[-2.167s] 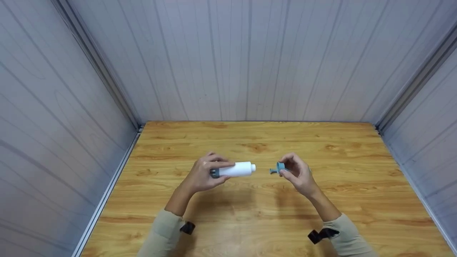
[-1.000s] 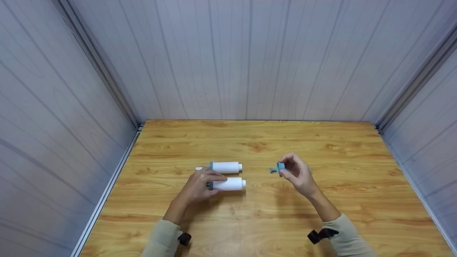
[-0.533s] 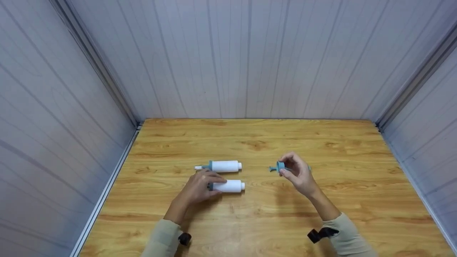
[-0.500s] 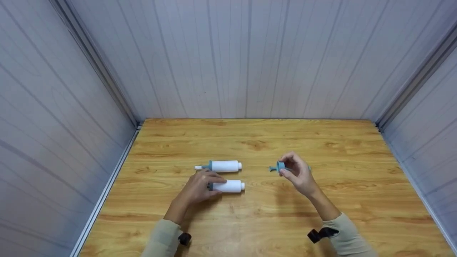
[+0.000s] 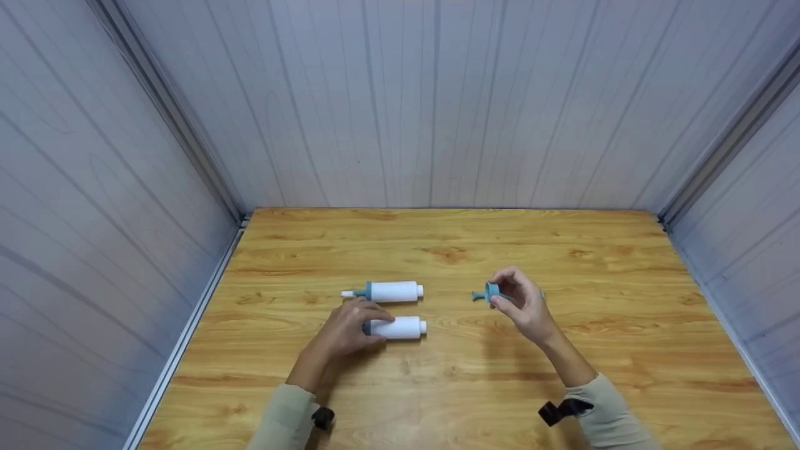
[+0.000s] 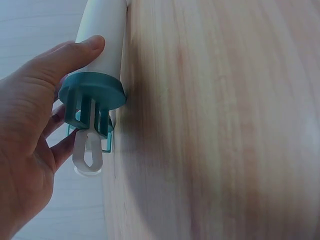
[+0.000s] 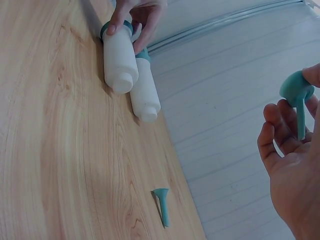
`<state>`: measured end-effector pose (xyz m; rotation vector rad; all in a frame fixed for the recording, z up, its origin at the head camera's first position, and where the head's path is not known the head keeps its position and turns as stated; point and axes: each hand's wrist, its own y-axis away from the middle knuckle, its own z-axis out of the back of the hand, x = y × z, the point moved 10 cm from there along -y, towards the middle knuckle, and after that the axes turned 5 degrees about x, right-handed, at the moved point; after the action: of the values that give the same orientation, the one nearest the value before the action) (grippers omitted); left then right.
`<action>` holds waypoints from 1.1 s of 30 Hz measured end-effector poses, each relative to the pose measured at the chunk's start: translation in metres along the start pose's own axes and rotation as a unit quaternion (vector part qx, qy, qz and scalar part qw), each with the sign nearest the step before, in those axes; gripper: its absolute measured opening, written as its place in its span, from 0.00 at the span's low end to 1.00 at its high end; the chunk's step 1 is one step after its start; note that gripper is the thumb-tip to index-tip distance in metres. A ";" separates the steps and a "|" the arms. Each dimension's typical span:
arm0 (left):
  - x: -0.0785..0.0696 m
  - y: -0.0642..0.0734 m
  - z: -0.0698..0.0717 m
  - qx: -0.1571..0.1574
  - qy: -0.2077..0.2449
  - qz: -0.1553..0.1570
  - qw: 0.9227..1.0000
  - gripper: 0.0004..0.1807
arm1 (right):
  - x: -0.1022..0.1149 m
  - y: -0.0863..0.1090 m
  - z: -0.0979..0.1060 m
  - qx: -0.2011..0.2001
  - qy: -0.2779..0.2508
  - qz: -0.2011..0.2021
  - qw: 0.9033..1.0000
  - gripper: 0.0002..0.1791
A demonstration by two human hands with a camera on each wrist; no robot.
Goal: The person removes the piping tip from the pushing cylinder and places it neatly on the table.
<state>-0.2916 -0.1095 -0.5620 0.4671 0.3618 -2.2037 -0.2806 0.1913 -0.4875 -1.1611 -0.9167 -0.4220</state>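
Note:
My left hand (image 5: 350,326) grips the teal collar end of the nearer white bottle (image 5: 403,327), which lies on its side at the table. Its thumb lies on the white body in the left wrist view, where teal prongs and a white loop (image 6: 88,152) stick out of the collar. A similar white bottle (image 5: 395,291) lies just beyond, parallel, with its teal end to the left. My right hand (image 5: 524,306) pinches a teal cup-shaped piece with a thin stem (image 7: 296,87), held up off the table. A teal flared stem piece (image 7: 162,206) lies on the table.
The wood-grain table (image 5: 450,387) is bounded by a pale panelled wall (image 5: 400,106) at the back and walls on both sides. Black wrist cameras (image 5: 323,417) sit on both sleeves.
My left hand has lowered the nearer bottle from mid-air, left and toward me, and shifted it slightly nearer since. The farther bottle has come into view. My right hand has stayed almost still.

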 end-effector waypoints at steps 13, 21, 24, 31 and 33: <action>0.005 0.003 -0.002 0.000 0.013 0.015 1.000 0.23 | 0.000 0.000 0.000 0.000 -0.003 0.002 1.000 0.14; 0.000 0.002 0.007 -0.024 -0.001 -0.018 1.000 0.26 | 0.003 -0.002 0.001 -0.001 -0.004 0.008 1.000 0.14; -0.004 0.002 0.013 -0.039 -0.002 -0.031 0.999 0.26 | 0.002 -0.002 0.000 0.003 -0.001 0.015 1.000 0.14; -0.011 0.000 0.030 -0.072 0.023 -0.043 0.996 0.27 | -0.004 0.002 -0.001 0.007 0.003 0.005 1.000 0.15; -0.011 -0.002 0.034 -0.076 0.036 -0.040 0.996 0.27 | -0.005 0.003 -0.002 0.007 0.001 -0.001 1.000 0.15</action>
<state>-0.2932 -0.1148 -0.5262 0.4566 0.5909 -2.2214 -0.2806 0.1901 -0.4940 -1.1460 -0.9183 -0.4182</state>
